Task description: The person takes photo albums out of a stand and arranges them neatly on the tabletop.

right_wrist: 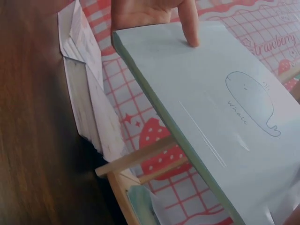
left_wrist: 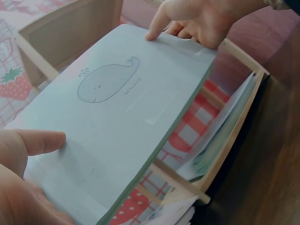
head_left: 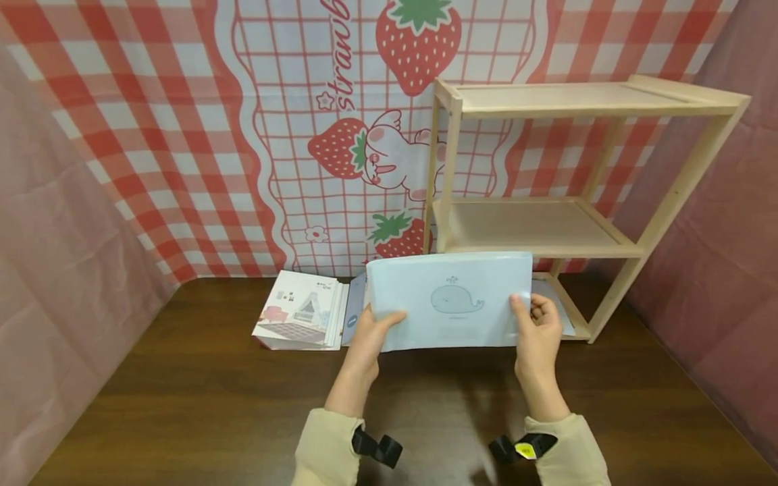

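Both hands hold a pale blue notebook [head_left: 401,304] with a line drawing of a whale on its cover. My left hand [head_left: 367,337] grips its left end, thumb on the cover and fingers behind, mostly hidden. At the opposite end, my right hand [head_left: 539,331] pinches the edge with the thumb in front and fingers curled behind. The notebook is held up in front of the shelf's lower part. In the left wrist view the notebook [left_wrist: 108,126] shows a green edge, and lettering stands by the whale in the right wrist view.
A light wooden shelf [head_left: 541,250] with several tiers stands at the back right. Papers or books [left_wrist: 225,126] lie on its lowest tier. Left of it, several books [head_left: 298,310] rest on the dark brown table [head_left: 200,398]. A strawberry-patterned cloth [head_left: 182,135] hangs behind.
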`<action>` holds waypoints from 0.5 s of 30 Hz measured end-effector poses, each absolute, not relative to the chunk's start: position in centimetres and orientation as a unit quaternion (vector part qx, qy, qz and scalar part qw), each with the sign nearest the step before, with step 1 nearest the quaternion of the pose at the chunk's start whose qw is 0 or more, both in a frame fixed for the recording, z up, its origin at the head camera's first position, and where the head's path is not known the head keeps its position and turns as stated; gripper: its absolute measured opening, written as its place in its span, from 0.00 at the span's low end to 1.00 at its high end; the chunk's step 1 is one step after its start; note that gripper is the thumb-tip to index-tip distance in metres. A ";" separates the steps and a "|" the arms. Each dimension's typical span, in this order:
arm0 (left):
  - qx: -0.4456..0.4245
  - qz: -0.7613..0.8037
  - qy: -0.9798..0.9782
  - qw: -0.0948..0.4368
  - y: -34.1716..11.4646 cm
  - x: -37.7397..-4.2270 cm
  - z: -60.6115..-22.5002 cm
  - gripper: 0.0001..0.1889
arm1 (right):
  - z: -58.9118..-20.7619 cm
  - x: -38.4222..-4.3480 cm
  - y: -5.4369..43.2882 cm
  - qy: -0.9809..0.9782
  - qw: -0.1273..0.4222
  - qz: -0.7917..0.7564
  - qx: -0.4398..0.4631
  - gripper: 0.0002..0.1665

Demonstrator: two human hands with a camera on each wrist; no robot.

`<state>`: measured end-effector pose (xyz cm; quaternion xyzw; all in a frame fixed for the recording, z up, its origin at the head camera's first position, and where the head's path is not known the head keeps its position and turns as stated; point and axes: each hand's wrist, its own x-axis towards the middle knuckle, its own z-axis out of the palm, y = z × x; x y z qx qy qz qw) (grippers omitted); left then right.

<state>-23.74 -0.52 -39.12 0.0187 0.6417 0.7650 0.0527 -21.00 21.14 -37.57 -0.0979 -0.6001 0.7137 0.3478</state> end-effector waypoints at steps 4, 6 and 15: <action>0.016 0.758 0.650 0.053 -1.1 -23.9 -38.9 0.27 | -37.7 -21.1 20.8 -0.610 0.344 0.707 -0.101 0.06; 0.011 0.755 0.654 0.051 -1.4 -23.9 -38.9 0.28 | -37.8 -21.1 20.6 -0.615 0.341 0.704 -0.102 0.06; -0.015 0.750 0.660 0.033 -2.7 -24.1 -38.8 0.27 | -38.4 -21.1 19.5 -0.621 0.319 0.710 -0.092 0.06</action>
